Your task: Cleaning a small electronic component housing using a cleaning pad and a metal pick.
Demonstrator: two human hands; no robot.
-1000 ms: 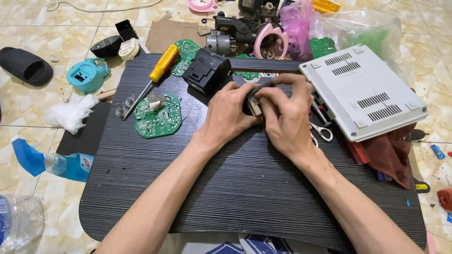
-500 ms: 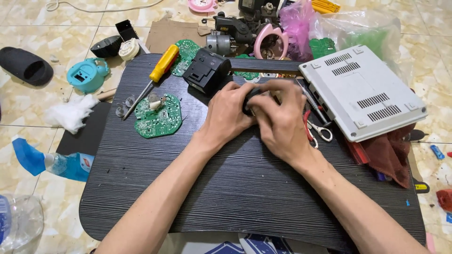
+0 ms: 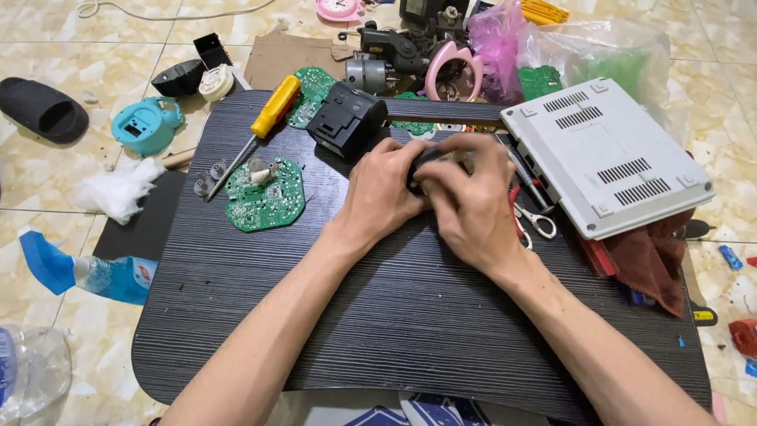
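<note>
1. Gripping a small dark part [image 3: 422, 162] between them, the left hand [image 3: 386, 189] and the right hand [image 3: 473, 201] meet over the far middle of a black ribbed tabletop [image 3: 378, 315].
2. The left hand's fingers curl shut against the part's near side, while the right hand's fingers [image 3: 461, 150] fold over its top, hiding most of it; its exact shape cannot be told.
3. A black boxy housing [image 3: 347, 122] sits just beyond the left hand's knuckles, close to touching them.
4. A green round circuit board [image 3: 264, 193] lies flat on the tabletop to the left, well clear of the hands, with a yellow-handled screwdriver [image 3: 264, 126] slanting along its far edge.
5. A light grey vented casing [image 3: 603, 158] rests tilted on the tabletop's right corner, over a dark red cloth [image 3: 650, 256].
6. Small scissors [image 3: 532, 221] lie between the right hand and the casing.
7. On the tiled floor at left lie a teal clock shell [image 3: 146, 126], a black slipper [image 3: 43, 110], a wad of white cotton [image 3: 114, 189] and a blue spray bottle [image 3: 87, 272].
</note>
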